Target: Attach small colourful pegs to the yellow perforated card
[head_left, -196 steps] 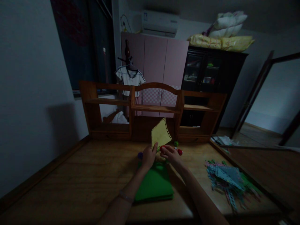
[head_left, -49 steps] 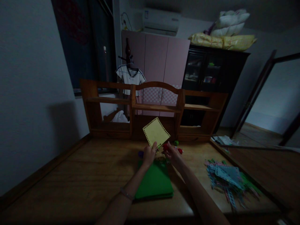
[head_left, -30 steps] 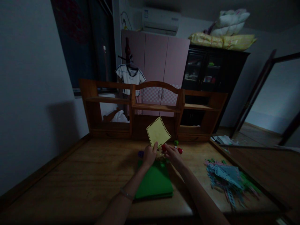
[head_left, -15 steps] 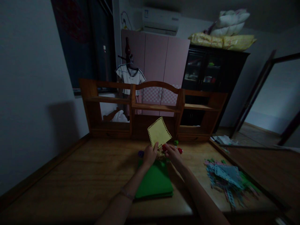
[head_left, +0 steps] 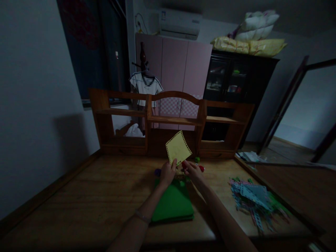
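My left hand point(head_left: 168, 173) is closed on the lower corner of a yellow paper sheet point(head_left: 179, 148), thumb on its face. The sheet stands tilted up, with dark hole-like marks along its edges. My right hand point(head_left: 193, 170) pinches a small red object point(head_left: 184, 163) at the sheet's lower right edge; its kind is mostly hidden by the fingers. Below both hands lies a green folded or stacked item point(head_left: 173, 203) on the wooden desk point(head_left: 105, 196). Small pale and green bits lie at its far end, partly hidden by my hands.
A purple round item point(head_left: 158, 172) sits left of my hands. Beyond the right one are a green item point(head_left: 197, 159) and a red item point(head_left: 202, 168). A pile of punched coloured pieces point(head_left: 254, 196) lies at right. A wooden shelf unit point(head_left: 173, 120) borders the desk's back.
Both hands stay in nearly the same place, with the sheet and the red object held as before. My right fingers have shifted very slightly.
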A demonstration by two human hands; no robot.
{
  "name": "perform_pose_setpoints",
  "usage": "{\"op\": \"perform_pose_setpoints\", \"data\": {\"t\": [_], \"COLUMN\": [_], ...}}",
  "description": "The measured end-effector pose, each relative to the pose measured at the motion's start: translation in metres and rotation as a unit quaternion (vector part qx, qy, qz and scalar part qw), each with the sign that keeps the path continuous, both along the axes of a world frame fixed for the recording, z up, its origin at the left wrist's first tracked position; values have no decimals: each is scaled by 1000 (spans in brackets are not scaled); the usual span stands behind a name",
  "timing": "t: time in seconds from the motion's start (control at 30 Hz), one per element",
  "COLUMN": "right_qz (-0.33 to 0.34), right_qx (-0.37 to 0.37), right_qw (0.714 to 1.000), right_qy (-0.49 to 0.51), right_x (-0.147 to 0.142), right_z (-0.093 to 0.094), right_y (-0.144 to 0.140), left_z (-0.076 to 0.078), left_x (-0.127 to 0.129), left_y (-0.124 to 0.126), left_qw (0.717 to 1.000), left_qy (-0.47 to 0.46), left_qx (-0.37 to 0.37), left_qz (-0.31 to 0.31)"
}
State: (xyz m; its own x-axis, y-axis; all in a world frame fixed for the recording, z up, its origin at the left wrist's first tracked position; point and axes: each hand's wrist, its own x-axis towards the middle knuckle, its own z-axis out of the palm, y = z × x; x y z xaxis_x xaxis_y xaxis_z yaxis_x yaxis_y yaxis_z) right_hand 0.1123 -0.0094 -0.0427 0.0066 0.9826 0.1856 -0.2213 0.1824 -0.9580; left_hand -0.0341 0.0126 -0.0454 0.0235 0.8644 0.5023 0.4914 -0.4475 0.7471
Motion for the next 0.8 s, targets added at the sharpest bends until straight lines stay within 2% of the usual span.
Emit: {"op": "perform_pose_setpoints", "data": {"t": [0.27, 0.6, 0.8], "right_qz": [-6, 7, -24], "right_qx": [-7, -12, -7], "right_qw": [1000, 1000, 999], "right_qy": [15, 28, -23], "right_x": [-2, -1, 0], "right_z": [0, -3, -3], "right_y": [-2, 0, 0], "left_z": [8, -4, -4], "left_x": [1, 2, 1], "left_y": [-6, 2, 2], "left_qw": [999, 1000, 1000], "left_qy": [13, -7, -3], "left_qx": [-25, 2, 11], "left_qz": [25, -12, -29]}}
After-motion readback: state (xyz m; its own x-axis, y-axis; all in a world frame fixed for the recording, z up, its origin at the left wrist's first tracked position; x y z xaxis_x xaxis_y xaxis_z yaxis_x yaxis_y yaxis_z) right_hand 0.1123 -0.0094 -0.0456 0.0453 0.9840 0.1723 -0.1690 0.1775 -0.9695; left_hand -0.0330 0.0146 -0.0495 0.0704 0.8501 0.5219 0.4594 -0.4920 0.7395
